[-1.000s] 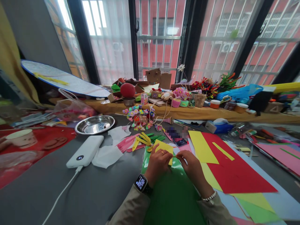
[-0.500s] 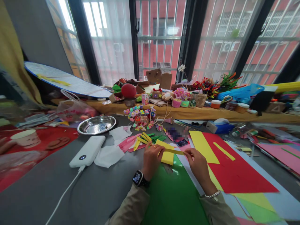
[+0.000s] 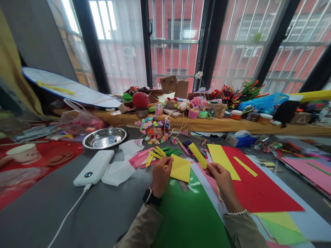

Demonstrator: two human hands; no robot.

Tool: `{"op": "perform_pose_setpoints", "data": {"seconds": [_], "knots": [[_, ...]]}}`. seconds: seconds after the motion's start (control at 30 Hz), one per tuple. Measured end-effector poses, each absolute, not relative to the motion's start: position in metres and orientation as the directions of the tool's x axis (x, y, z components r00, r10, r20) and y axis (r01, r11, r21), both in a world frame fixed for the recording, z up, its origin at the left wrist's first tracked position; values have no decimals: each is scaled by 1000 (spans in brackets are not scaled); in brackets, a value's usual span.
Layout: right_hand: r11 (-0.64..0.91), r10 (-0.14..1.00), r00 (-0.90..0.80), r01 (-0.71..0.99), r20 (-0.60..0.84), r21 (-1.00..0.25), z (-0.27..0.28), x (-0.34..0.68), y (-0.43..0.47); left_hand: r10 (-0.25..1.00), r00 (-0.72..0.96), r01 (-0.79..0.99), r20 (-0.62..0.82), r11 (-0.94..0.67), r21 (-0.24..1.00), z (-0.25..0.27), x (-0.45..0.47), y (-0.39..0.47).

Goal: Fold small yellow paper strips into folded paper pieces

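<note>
My left hand [image 3: 161,175], wearing a dark watch, is closed in a pinch at the left edge of a small yellow paper sheet [image 3: 180,168]. My right hand [image 3: 221,177] pinches the lower end of a yellow paper strip [image 3: 198,155], which slants up and to the left over a phone [image 3: 186,146]. The two hands are apart, and the strip is clear of the sheet. Under the yellow sheet, a small metal piece [image 3: 183,186] partly shows on a glossy green board [image 3: 191,217]. Folded yellow strips [image 3: 156,154] lie just beyond my left hand, beside green strips [image 3: 172,151] and pink paper [image 3: 140,157].
To the left are a white power bank [image 3: 94,168] with a cable, white tissue [image 3: 119,172] and a metal plate [image 3: 88,140]. Red paper [image 3: 261,189] with a yellow strip lies right. Craft flowers [image 3: 152,129] stand behind. Someone's fingers [image 3: 5,162] show near a paper cup [image 3: 24,154].
The yellow strip was stretched between both hands; now only my right hand holds it, swung upward. My left hand has moved slightly left and down, and the yellow sheet is more exposed.
</note>
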State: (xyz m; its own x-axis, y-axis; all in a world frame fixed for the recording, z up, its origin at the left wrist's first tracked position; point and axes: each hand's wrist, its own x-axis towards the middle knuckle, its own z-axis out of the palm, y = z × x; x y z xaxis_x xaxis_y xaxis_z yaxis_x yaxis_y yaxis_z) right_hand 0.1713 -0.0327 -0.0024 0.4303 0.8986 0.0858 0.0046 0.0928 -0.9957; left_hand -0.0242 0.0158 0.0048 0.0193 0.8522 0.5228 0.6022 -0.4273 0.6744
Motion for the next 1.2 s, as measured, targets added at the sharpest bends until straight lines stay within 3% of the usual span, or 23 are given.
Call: {"op": "perform_pose_setpoints", "data": {"seconds": [0.1, 0.23, 0.43, 0.73, 0.97, 1.13, 1.2], "knots": [[15, 930, 351, -342, -113, -940, -4, 165, -31, 886, 122, 476, 448, -448, 757, 4, -17, 12], [-43, 964, 225, -397, -142, -917, -6, 149, -33, 901, 311, 172, 303, -367, 914, 1, -7, 9], [-102, 994, 17, -234, -109, -967, -10, 137, -36, 938, 281, 19, 205, -219, 976, 1, -7, 9], [107, 990, 99, -49, 102, -993, -12, 148, -33, 840, 539, 90, 53, -120, 989, -3, -3, 5], [124, 988, 79, 79, 130, -989, -9, 148, -34, 885, 459, 117, 79, -149, 982, 1, -2, 2], [73, 996, -61, 243, 60, -967, -6, 156, -35, 867, 461, 241, 186, -324, 915, 5, -3, 0], [31, 999, -30, 247, 24, -969, -6, 158, -35, 874, 440, 230, 208, -334, 914, 4, -2, 1]]}}
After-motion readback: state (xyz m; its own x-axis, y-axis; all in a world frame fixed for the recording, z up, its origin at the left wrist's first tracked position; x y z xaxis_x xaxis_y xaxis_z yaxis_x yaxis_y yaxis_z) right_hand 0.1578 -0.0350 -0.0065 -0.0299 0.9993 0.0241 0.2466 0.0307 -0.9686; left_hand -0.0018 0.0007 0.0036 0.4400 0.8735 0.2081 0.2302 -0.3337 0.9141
